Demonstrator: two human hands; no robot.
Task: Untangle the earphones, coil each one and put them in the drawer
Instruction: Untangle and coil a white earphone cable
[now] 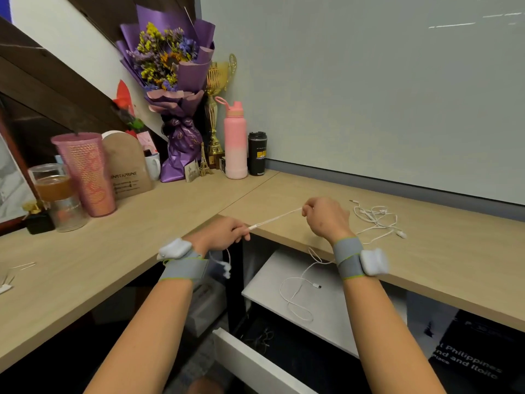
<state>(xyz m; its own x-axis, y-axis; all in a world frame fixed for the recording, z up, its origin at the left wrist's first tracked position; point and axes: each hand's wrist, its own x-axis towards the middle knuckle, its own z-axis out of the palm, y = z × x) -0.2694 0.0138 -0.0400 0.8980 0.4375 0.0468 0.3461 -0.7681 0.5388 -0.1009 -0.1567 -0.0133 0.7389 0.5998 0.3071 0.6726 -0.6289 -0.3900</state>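
1. Both hands stretch one white earphone cable [272, 220] taut over the desk [170, 211] edge, likely straightening it for coiling.
2. The left hand [224, 234] pinches one end, earbuds dangling under the wrist. The right hand [326, 220] pinches further along, knuckles up, plug end trailing below.
3. The second earphones [377, 220] lie tangled on the desk beside the right hand (their turn comes later).
4. The drawer [255, 362] stands open underneath, ready.

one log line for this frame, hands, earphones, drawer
left hand: pinches white earphone cable | right hand: pinches same cable, taut between | second earphones: loose heap on desk | drawer: open
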